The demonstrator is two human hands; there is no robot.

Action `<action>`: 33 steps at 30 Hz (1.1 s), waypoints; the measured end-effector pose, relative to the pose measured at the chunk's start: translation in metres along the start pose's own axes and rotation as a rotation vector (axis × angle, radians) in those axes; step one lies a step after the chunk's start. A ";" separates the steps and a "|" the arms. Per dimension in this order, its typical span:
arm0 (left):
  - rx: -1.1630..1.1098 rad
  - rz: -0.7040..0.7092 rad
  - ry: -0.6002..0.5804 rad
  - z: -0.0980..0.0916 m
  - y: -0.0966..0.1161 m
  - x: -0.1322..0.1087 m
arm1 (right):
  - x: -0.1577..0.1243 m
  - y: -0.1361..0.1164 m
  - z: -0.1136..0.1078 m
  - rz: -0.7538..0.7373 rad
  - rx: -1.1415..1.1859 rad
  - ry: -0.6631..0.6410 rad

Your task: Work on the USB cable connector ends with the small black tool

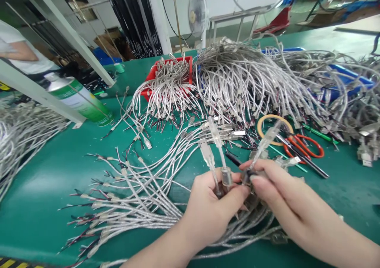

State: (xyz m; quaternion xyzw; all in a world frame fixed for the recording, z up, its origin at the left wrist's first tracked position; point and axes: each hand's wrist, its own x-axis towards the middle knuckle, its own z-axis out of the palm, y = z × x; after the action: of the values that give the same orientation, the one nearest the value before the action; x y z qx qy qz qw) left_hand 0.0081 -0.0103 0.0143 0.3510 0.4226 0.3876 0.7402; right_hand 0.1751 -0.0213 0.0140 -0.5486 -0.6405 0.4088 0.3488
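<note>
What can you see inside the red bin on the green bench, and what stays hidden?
The red bin holds a heap of silvery cables, many spilling over its front with thin wire ends showing. The heap covers the bin's floor, so that cannot be seen.

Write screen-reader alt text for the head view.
A person's left hand and right hand hold translucent-ended silver braided cables over a green tabletop, where more such cables fan leftward, wire ends exposed. Beyond sit a red plastic bin of cables and a silver cable heap; orange-handled scissors and a beige ring lie at right.
</note>
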 end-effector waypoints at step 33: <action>-0.049 -0.019 -0.129 0.003 -0.015 0.003 | 0.000 -0.013 -0.008 0.225 0.371 0.126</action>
State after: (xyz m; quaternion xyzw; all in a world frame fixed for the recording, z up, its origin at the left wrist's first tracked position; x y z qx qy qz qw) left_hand 0.0157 -0.0148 0.0015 0.3528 0.3678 0.3674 0.7780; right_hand 0.1766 -0.0209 0.0289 -0.5673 -0.4661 0.5208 0.4354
